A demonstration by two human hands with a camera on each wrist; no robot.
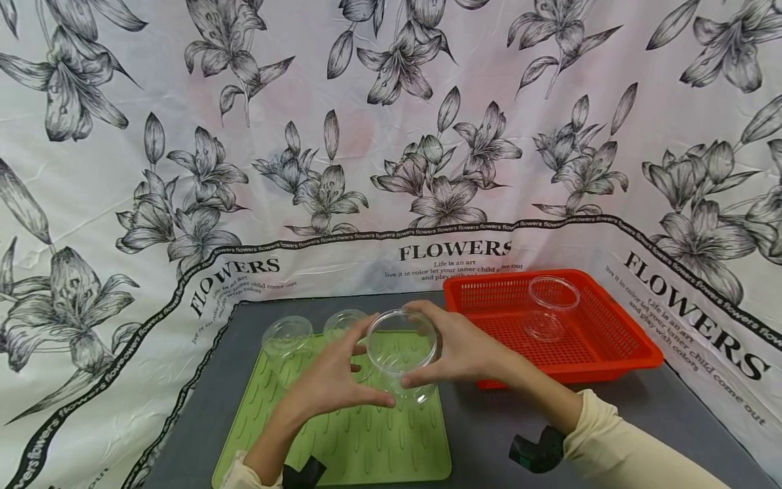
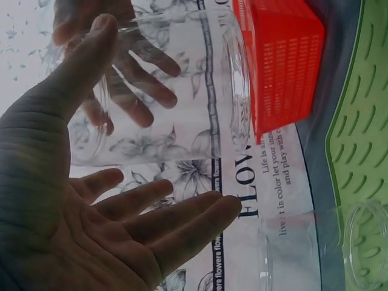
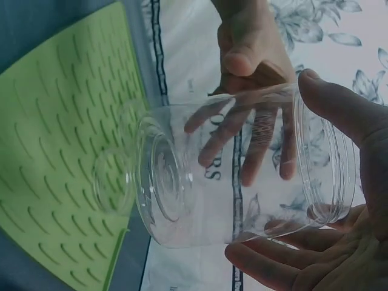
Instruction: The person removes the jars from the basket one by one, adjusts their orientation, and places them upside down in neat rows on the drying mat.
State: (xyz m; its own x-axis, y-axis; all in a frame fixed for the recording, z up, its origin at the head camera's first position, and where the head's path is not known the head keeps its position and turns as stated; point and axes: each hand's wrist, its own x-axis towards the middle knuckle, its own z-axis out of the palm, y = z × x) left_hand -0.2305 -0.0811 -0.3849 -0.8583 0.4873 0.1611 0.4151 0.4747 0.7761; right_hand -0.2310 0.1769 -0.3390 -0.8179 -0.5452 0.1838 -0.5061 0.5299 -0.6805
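Observation:
A clear, see-through jar (image 1: 398,372) is raised above the green mat (image 1: 391,448), its round mouth facing up towards the head camera. My right hand (image 1: 461,346) grips it near the rim, thumb on one side and fingers on the other, as the right wrist view shows around the clear wall (image 3: 206,233). On the jar's other side is my left hand (image 1: 332,380), with fingers spread and thumb extended. In the left wrist view the left thumb (image 2: 85,66) overlaps the jar, while the other fingers stand apart from it.
Two more clear jars, one at the mat's far left (image 1: 287,339) and one behind my left hand (image 1: 343,322), stand upright. A red plastic basket (image 1: 635,353) at the right holds another clear jar (image 1: 552,299). Flower-printed cloth (image 1: 342,265) hangs behind the grey table (image 1: 507,448).

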